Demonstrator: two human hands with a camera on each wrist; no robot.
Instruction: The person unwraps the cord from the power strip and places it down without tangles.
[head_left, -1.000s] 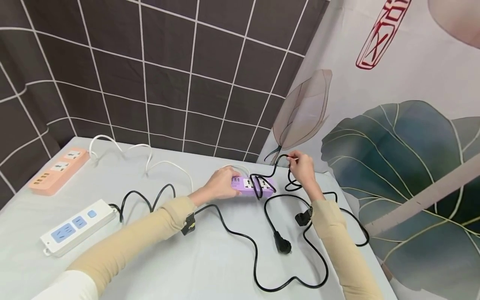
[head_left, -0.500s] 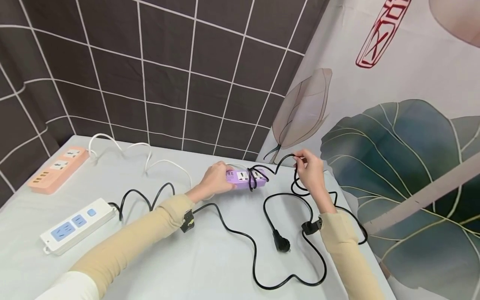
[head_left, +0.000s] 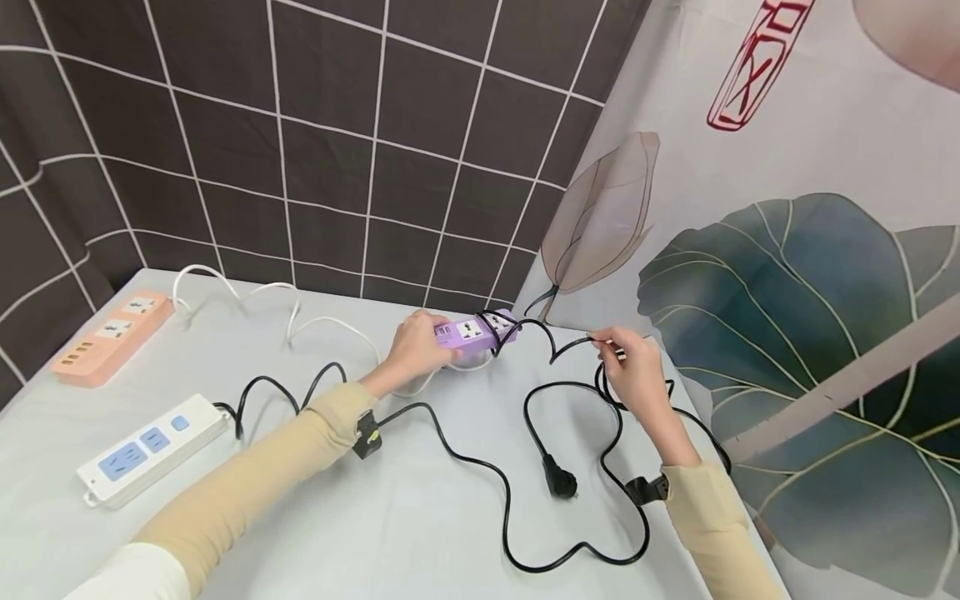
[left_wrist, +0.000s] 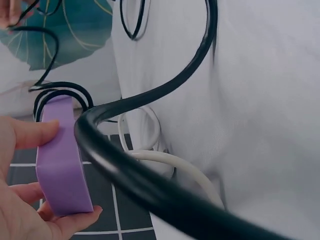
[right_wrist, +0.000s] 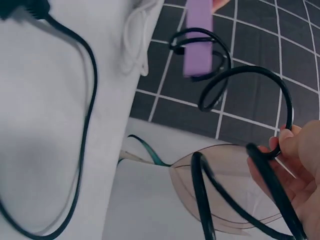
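Observation:
My left hand (head_left: 412,343) grips a purple power strip (head_left: 470,331) by its left end, at the back of the table. In the left wrist view the thumb lies on one side of the strip (left_wrist: 62,160) and fingers on the other. A black cord (right_wrist: 250,69) loops round the strip's far end, as the right wrist view shows. From those loops it runs slack to my right hand (head_left: 636,371), which pinches it between thumb and fingertips. More black cord hangs in coils below that hand. A white cord (head_left: 476,367) curves under the strip.
A black plug (head_left: 560,481) and a long winding black cord (head_left: 508,500) lie on the table in front. To the left are a white power strip (head_left: 172,442) with blue sockets and an orange power strip (head_left: 138,329). White cord (head_left: 330,318) trails along the back.
My left hand has raised the purple strip and shifted it left, its far end now tilted up. My right hand has moved right and slightly nearer, drawing the black cord along.

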